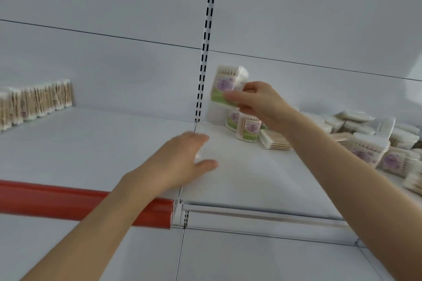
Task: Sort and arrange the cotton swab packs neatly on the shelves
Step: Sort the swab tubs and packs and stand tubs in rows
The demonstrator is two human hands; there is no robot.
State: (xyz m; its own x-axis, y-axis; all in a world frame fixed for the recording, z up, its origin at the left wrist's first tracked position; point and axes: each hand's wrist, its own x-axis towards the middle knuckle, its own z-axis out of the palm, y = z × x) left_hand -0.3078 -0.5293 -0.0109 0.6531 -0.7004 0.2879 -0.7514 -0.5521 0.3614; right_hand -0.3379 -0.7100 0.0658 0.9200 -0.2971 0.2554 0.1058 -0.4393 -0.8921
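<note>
Nearest me, the red strip [91, 201] edges the left shelf board. Just past it the left hand [182, 162] is spread low over the shelf [251, 178], fingers loose, gripping nothing I can make out. Further in, the right hand [258, 102] pinches one swab pack [226, 84] above two standing packs [247, 128] beside the slotted post [205, 52]. I judge this is mid-placing, and the next move calls for setting it down square. A loose pile [376, 143] lies to the right, and a tidy row [34, 102] stands far left.
</note>
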